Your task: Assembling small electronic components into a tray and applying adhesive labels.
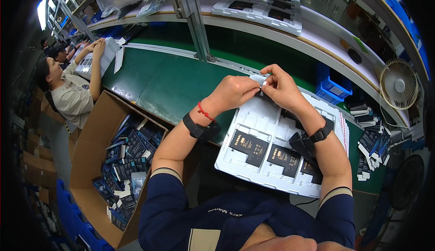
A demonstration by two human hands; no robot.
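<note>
My left hand (233, 91) and my right hand (283, 89) meet above the far edge of a white plastic tray (267, 181). The fingers of both are pinched together at one spot. Between them shows a small item with a white and a dark part, too small and too covered to name. In the tray's near row lie several flat black phone batteries (249, 148) with notched corners. My right forearm hides part of the tray and of the cells there.
On my left stands an open cardboard box (93, 160) full of small dark packages. Right of the tray lie piled dark cartons (374, 144), a blue bin (333, 86) and a fan (398, 84). A shelf above the green bench bears another tray (258, 9). A co-worker (68, 88) sits far left.
</note>
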